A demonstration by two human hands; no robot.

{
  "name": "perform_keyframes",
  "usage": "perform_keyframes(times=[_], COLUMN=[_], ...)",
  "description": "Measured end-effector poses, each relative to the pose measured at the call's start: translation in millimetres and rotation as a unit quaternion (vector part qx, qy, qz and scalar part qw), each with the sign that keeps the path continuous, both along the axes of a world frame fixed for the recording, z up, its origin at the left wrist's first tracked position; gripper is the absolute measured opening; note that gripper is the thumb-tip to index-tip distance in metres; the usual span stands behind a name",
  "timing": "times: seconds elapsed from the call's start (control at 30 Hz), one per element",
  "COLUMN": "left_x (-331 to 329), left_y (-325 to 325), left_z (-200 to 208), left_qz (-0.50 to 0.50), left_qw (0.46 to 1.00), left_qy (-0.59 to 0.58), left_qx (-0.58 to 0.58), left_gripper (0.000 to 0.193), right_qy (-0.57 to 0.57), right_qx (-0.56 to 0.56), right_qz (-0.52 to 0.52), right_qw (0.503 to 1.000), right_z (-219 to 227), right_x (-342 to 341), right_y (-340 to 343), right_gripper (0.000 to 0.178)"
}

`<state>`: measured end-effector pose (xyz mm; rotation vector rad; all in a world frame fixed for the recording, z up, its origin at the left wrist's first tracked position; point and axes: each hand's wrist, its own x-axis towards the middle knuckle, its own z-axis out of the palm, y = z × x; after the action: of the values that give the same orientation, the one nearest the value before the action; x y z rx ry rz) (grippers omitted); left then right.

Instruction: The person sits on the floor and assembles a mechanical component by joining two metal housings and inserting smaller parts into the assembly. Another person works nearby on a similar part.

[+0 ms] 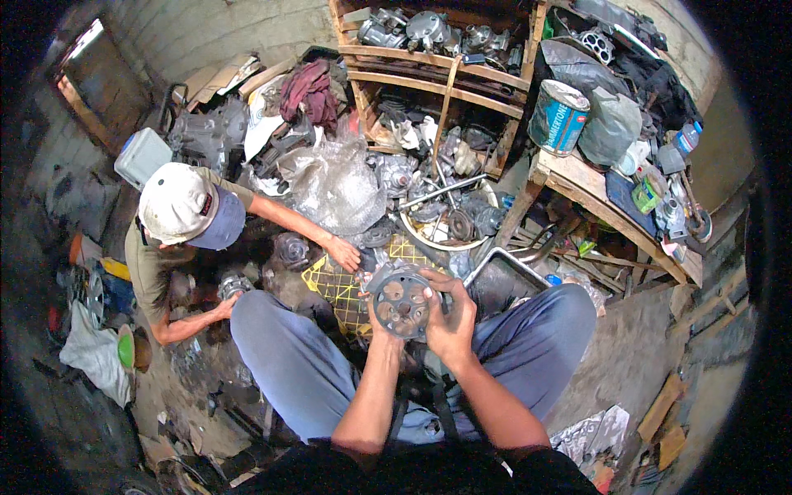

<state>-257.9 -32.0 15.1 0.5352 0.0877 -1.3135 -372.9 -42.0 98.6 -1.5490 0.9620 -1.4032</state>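
Above my lap I hold up a round grey metal machine part [398, 304], its face turned toward me. A ring of round holes surrounds its centre. My left hand [382, 320] supports it at the lower left edge, with most of its fingers hidden behind the part. On the other side my right hand [452, 318] grips the rim, thumb against the edge and fingers curled at the top. Beyond the part lies a yellow plastic grid crate [337, 290]. A co-worker's hand [342, 253] reaches over that crate, close to a dark object.
At left crouches a person in a white cap [177, 202], other hand at a metal part [235, 285]. A round tub [450, 242] of metal parts stands ahead, beside a metal-framed tray [505, 262]. Wooden shelves [437, 56] and a bench [610, 202] with a blue can [558, 120] stand behind.
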Motion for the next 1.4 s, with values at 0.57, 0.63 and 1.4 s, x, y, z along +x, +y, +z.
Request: perform_keyframes(times=[0.57,0.63,1.4], left_x=[-27.0,-24.1,-16.3], left_y=[4.0,6.7,29.1], left_z=[-26.3,-36.6,-64.6], left_qz=[-0.06,-0.08,-0.083], left_qw=[0.995,0.99,0.968], left_qy=[0.07,0.093,0.213], left_qx=[-0.037,-0.067,-0.105], left_gripper=[0.039,0.042,0.068], right_qy=[0.212,0.236,0.572], right_qx=[-0.004,-0.062,-0.084], right_qz=[0.019,0.065,0.136], right_qw=[0.977,0.968,0.804], right_z=[-1.5,3.6,28.9], right_x=[-40.6,-43.4,-3.2], right_y=[-3.0,-1.0,25.0], right_gripper=[0.009,0.029,0.107])
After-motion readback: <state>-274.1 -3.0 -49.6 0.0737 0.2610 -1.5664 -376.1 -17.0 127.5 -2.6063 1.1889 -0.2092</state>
